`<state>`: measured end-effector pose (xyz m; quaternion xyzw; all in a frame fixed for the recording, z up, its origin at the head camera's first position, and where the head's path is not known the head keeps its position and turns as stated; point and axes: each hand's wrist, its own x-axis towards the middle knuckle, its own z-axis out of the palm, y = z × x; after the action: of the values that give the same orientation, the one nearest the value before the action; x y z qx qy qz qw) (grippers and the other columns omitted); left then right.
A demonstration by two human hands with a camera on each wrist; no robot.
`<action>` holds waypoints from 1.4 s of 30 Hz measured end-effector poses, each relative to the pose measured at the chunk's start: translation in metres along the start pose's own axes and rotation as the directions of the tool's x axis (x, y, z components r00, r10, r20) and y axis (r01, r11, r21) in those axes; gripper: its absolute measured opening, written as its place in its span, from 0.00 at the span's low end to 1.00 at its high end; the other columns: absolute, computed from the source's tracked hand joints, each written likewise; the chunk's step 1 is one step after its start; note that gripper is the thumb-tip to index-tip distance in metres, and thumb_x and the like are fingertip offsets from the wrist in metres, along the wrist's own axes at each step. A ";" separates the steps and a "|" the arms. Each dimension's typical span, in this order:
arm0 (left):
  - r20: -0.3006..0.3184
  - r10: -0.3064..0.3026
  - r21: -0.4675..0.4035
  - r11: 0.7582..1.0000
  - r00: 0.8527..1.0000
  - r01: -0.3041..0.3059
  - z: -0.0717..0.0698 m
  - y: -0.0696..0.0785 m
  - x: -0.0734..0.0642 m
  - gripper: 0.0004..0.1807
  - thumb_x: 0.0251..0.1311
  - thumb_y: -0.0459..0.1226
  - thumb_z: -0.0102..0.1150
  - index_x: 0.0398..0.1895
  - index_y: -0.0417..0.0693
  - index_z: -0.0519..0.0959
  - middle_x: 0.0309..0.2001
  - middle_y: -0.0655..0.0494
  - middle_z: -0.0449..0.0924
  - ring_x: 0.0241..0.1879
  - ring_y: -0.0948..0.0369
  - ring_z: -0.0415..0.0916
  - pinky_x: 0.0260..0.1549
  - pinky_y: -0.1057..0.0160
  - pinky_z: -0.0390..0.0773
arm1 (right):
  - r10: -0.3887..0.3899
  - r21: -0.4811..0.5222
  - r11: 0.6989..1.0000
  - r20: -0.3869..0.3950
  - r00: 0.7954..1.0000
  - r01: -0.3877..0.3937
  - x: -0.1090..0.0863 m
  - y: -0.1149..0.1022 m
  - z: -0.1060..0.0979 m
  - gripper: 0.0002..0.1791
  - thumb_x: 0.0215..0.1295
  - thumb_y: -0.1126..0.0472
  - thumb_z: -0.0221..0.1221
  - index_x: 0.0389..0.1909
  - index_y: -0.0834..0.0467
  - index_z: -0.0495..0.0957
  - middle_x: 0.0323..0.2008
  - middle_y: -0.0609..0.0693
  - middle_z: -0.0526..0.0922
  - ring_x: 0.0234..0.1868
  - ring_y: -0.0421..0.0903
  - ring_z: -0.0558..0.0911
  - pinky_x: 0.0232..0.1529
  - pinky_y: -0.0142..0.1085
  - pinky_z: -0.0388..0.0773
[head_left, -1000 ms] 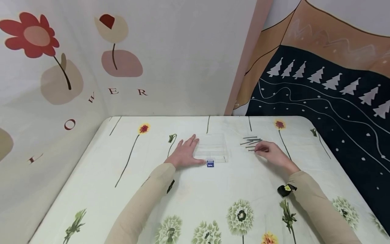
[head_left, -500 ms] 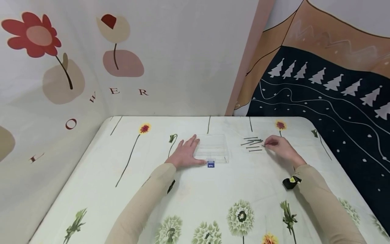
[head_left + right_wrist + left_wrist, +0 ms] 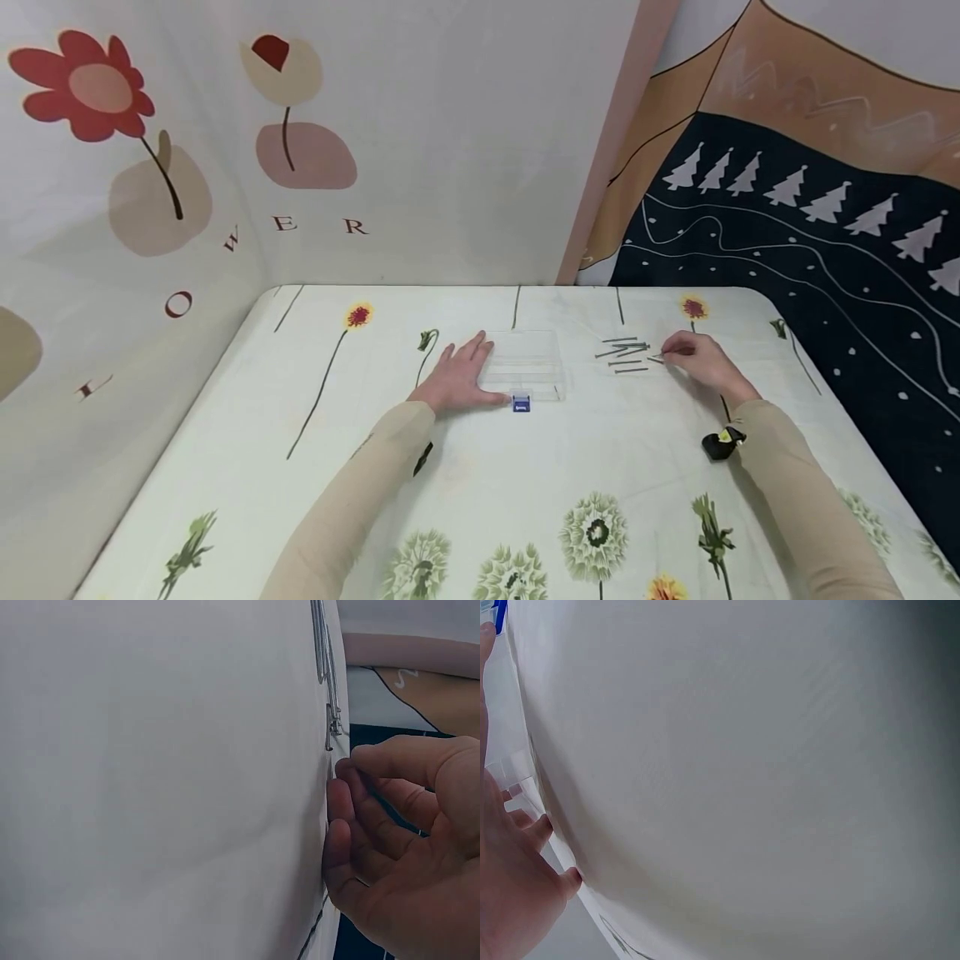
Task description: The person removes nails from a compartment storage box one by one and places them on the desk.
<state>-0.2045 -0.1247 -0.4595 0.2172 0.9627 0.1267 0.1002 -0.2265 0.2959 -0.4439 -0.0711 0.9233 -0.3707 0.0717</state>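
A clear plastic box with inner dividers lies on the table, a blue label at its front edge. My left hand rests against the box's left side, fingers spread toward the back and thumb by the label. The left wrist view catches part of the clear box wall beside the fingers. Right of the box, several thin metal nails lie loosely grouped. My right hand pinches the end of one nail at the group's right side, thumb and forefinger together. The right wrist view shows other nails beyond the fingertips.
A white flower-printed cloth covers the table. Behind it hangs a pale wall sheet with printed flowers and letters. A dark printed sheet with white trees hangs on the right.
My right hand has moved right, away from the loose nails, with one nail at its fingertips; in the last half second it shifted only slightly. The left hand stays on the box.
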 end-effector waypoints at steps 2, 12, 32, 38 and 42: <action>0.000 0.000 0.004 1.000 1.000 0.000 0.000 0.000 0.000 0.59 0.49 0.71 0.54 0.76 0.46 0.50 0.77 0.50 0.38 0.75 0.57 0.37 0.70 0.48 0.40 | 0.002 -0.014 1.000 -0.006 1.000 -0.002 0.000 0.000 -0.001 0.10 0.67 0.68 0.55 0.46 0.69 0.76 0.46 0.65 0.79 0.50 0.61 0.75 0.52 0.55 0.71; 0.001 0.002 0.009 1.000 1.000 -0.002 -0.001 0.001 -0.001 0.59 0.50 0.71 0.54 0.76 0.45 0.50 0.77 0.49 0.39 0.74 0.56 0.38 0.70 0.47 0.40 | -0.029 -0.004 1.000 -0.011 1.000 0.029 -0.008 -0.009 0.002 0.11 0.69 0.67 0.53 0.48 0.69 0.76 0.48 0.66 0.78 0.51 0.62 0.75 0.51 0.55 0.71; -0.005 0.002 0.013 1.000 1.000 -0.002 -0.003 0.004 -0.002 0.58 0.50 0.70 0.55 0.76 0.45 0.50 0.77 0.48 0.39 0.74 0.56 0.38 0.70 0.47 0.40 | -0.209 0.066 0.977 0.055 0.976 0.205 -0.017 -0.048 0.048 0.09 0.68 0.66 0.56 0.46 0.64 0.79 0.46 0.58 0.80 0.45 0.55 0.79 0.47 0.49 0.75; -0.002 -0.001 0.010 1.000 1.000 0.001 -0.003 0.004 -0.002 0.59 0.50 0.71 0.54 0.76 0.45 0.50 0.77 0.48 0.38 0.74 0.56 0.38 0.70 0.48 0.40 | -0.266 0.103 0.961 0.072 0.961 0.258 -0.023 -0.062 0.061 0.10 0.67 0.67 0.57 0.47 0.63 0.80 0.47 0.58 0.80 0.43 0.51 0.79 0.45 0.46 0.76; 0.006 -0.001 0.014 1.000 1.000 0.001 -0.003 0.004 -0.002 0.59 0.50 0.71 0.53 0.76 0.45 0.49 0.77 0.48 0.38 0.74 0.56 0.38 0.70 0.47 0.40 | -0.304 0.135 0.947 0.094 0.948 0.290 -0.025 -0.070 0.067 0.11 0.67 0.67 0.58 0.49 0.64 0.79 0.49 0.59 0.79 0.44 0.52 0.79 0.44 0.45 0.77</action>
<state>-0.2024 -0.1230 -0.4552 0.2178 0.9633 0.1193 0.1019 -0.1840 0.2047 -0.4412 -0.2260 0.8724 -0.4274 0.0713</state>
